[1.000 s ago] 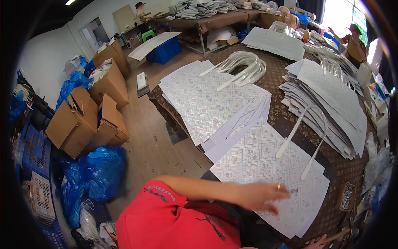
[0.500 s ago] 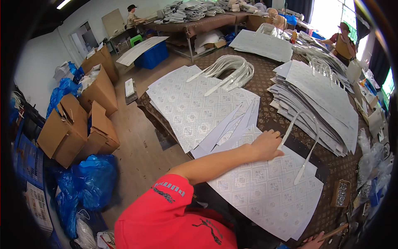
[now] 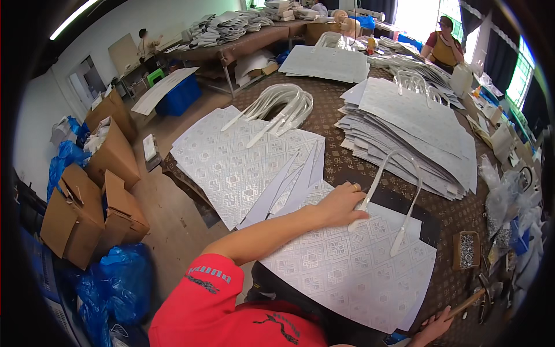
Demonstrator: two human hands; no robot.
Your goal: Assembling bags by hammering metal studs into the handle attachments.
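My left hand (image 3: 342, 206) is closed on one end of a white strap handle (image 3: 411, 168), pressing it to the upper edge of a pale, silver-patterned bag panel (image 3: 341, 260). The handle arches up, and its other end lies on the panel to the right. Down at the lower right, my right hand (image 3: 435, 328) grips the wooden handle of what looks like a hammer (image 3: 467, 303), whose head is hard to make out among other tools. Left of the panel lies a patterned stack (image 3: 231, 156) with a bundle of white handles (image 3: 289, 104) on it.
A tall pile of panels (image 3: 410, 127) stands at the far right. A small box of metal fasteners (image 3: 466, 251) sits right of the panel, near plastic bags (image 3: 503, 202). Cardboard boxes (image 3: 75, 214) and blue bags (image 3: 121, 277) line the floor at left. A co-worker (image 3: 444, 46) is at the back.
The view has shifted, so the table appears further left. My right hand and the hammer show more fully. My left hand stays closed on the handle's end.
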